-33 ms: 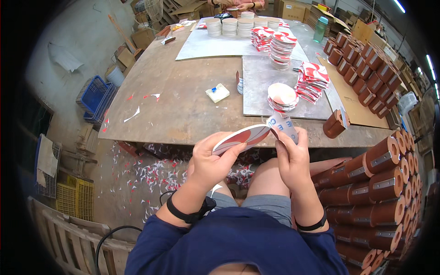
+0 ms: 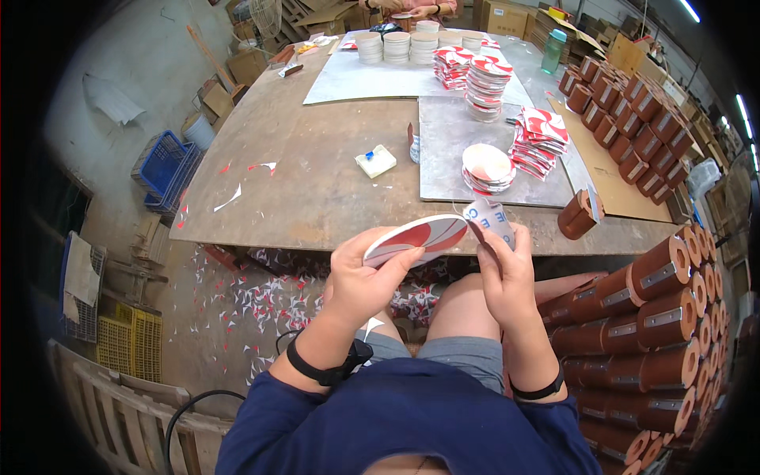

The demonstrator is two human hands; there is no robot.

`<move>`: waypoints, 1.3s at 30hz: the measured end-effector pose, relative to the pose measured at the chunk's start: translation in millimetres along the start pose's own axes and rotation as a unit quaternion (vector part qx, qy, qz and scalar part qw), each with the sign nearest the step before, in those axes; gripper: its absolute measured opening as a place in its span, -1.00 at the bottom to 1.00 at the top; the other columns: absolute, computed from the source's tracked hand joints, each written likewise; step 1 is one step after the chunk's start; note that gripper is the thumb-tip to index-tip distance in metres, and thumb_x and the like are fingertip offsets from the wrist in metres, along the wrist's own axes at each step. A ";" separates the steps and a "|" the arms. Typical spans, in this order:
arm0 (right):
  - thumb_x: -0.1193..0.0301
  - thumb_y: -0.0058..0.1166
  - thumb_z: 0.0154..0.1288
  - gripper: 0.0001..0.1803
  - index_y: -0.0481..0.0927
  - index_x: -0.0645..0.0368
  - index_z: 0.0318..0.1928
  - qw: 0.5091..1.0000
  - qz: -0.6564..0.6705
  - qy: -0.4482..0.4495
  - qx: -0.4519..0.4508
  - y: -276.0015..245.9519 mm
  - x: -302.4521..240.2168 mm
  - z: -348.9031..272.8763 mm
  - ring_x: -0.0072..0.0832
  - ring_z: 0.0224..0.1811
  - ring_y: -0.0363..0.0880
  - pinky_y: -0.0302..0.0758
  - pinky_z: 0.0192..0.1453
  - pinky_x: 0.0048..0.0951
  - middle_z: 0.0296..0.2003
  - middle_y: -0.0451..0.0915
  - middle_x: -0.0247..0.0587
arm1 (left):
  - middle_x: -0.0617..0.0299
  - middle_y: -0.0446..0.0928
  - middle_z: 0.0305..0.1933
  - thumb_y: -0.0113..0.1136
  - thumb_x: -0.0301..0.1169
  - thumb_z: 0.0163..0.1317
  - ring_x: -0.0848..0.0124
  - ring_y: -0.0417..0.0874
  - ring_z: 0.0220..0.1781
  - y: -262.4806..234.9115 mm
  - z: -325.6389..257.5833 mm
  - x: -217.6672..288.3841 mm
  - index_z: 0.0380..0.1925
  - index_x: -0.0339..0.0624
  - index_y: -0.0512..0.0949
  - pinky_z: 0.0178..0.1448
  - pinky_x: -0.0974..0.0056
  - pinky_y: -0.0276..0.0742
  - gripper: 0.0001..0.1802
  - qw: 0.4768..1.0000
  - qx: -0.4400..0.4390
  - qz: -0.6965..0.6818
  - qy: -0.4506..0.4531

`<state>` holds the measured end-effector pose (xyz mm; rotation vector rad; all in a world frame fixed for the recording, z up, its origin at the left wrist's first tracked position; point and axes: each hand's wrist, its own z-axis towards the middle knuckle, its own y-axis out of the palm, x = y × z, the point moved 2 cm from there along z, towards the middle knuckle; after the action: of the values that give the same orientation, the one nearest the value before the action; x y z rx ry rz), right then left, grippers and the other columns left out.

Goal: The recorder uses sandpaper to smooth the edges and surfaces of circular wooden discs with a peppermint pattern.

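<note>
At worktop [image 2: 301, 166], gripping red/wht disc [image 2: 419, 236], slightly turned vs. prev., in L fingers [image 2: 398, 267]; pinching blue-print strip [image 2: 492, 215] w/ R fingers [image 2: 492, 271].

Left hand [image 2: 360, 273] holding striped disc [image 2: 427, 236], brown table [image 2: 309, 158]

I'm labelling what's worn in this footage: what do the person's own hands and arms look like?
The left hand and right hand are ungloved. Black bands circle both forearms: the left one has a bulkier black piece; the right looks slim. The sleeves are plain navy.
</note>
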<state>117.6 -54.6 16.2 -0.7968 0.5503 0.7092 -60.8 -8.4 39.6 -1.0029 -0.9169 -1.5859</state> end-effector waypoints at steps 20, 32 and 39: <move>0.57 0.03 0.17 -0.78 0.47 0.34 -0.14 0.906 0.393 0.143 0.071 41.8 -4.7 6.1 -0.63 -0.25 0.41 0.39 -0.16 -0.58 -0.24 0.41 -0.27 | 0.05 0.35 0.09 -0.08 -0.55 0.20 0.25 0.38 0.15 27.8 1.6 -37.6 0.11 -0.26 0.19 0.21 0.12 0.34 -0.56 0.863 0.032 -0.442 -0.242; 0.65 0.05 -0.19 -0.48 0.60 -0.05 -0.12 0.970 -0.157 -0.118 0.142 15.0 23.2 -2.3 -0.24 -0.23 0.41 0.44 -0.22 -0.39 -0.19 0.31 -0.07 | -0.05 0.42 0.01 -0.07 -0.57 0.20 0.26 0.49 0.04 17.1 4.7 -41.3 0.03 -0.42 0.25 0.08 0.30 0.52 -0.63 0.754 0.010 -0.570 -0.326; 0.65 0.01 -0.17 -0.48 0.58 -0.02 -0.09 0.965 -0.146 -0.198 0.088 13.5 -0.5 2.4 -0.15 -0.30 0.41 0.43 -0.25 -0.34 -0.21 0.33 -0.08 | -0.04 0.41 0.02 -0.06 -0.57 0.20 0.25 0.49 0.04 16.6 6.3 -40.8 0.04 -0.40 0.25 0.06 0.27 0.53 -0.62 0.746 -0.041 -0.568 -0.344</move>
<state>107.6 -46.2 12.0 -0.5348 0.1255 0.5180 -37.5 8.1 5.5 -1.1820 -2.3077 -2.2516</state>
